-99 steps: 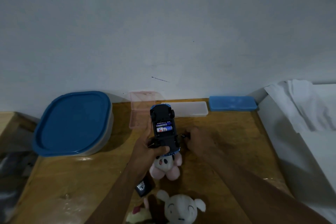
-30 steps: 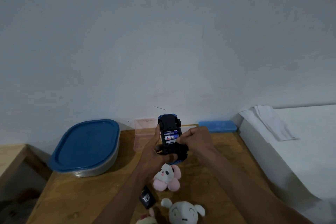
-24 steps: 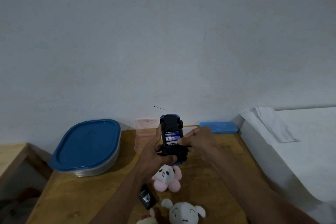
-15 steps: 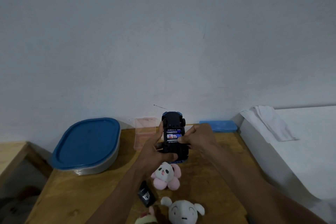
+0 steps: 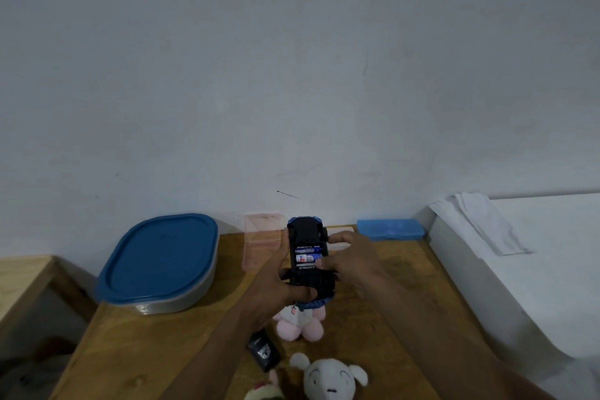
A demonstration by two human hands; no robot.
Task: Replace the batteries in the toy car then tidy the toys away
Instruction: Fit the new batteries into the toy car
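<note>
The blue toy car (image 5: 306,234) is held upside down above the wooden table (image 5: 168,344), its black underside facing me. The battery bay is open, with batteries (image 5: 307,258) lying across it. My left hand (image 5: 276,286) grips the car from the left and below. My right hand (image 5: 349,261) is at the car's right side, fingertips touching the battery bay. A black battery cover (image 5: 263,351) lies on the table below my left wrist. A pink and white plush (image 5: 302,321) sits under the car.
A large container with a blue lid (image 5: 159,261) stands at the left. A clear pink box (image 5: 261,239) and a blue case (image 5: 389,229) lie by the wall. A white plush (image 5: 328,378) and another small plush (image 5: 263,391) sit near the front edge. A white surface (image 5: 535,256) lies at the right.
My view tilted up toward the wall and the car rose with it. My right hand came from the table to the car and now presses its fingertips at the battery bay.
</note>
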